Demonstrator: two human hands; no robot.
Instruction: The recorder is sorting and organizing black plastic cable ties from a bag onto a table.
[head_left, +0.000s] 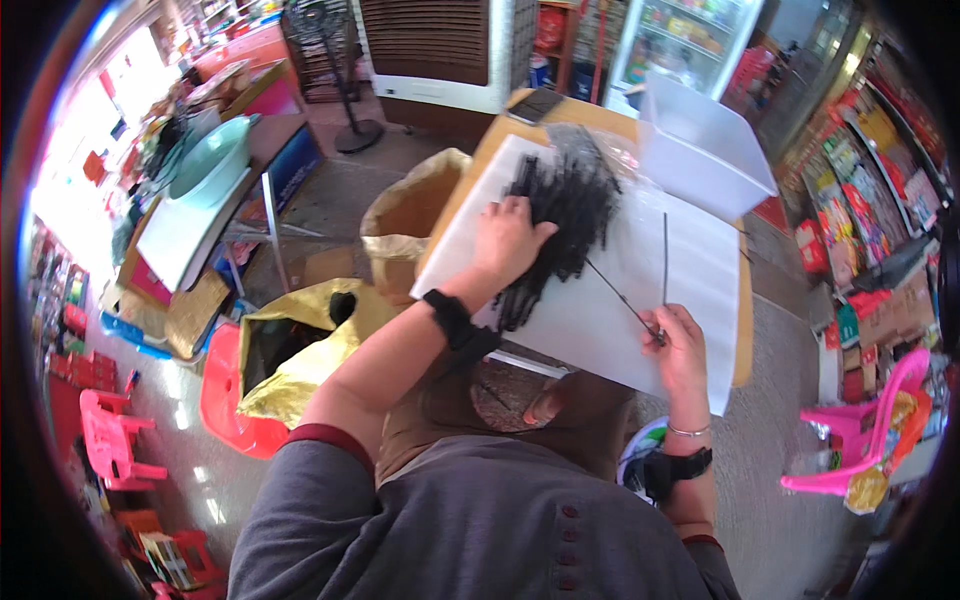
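Note:
A heap of thin black strips [572,215] lies on a white sheet [690,330] that covers most of the table. My left hand [510,238] rests on the heap's left side, thumb spread away from the fingers, holding nothing that I can see. Near the sheet's front right part, my right hand [680,345] is closed in a pinch on thin black strips [620,295]. One of them slants from the fingers up to the heap's edge. Another dark strip [665,255] stands out straight above the hand. Where exactly the fingertips grip is hard to make out.
On the wooden table [590,112] are a translucent plastic bin [700,150] and a dark phone-like object [536,105]. An open sack [405,205] stands left of it. A yellow bag [300,370] sits on a red chair [225,400]. A pink chair [865,430] is at right.

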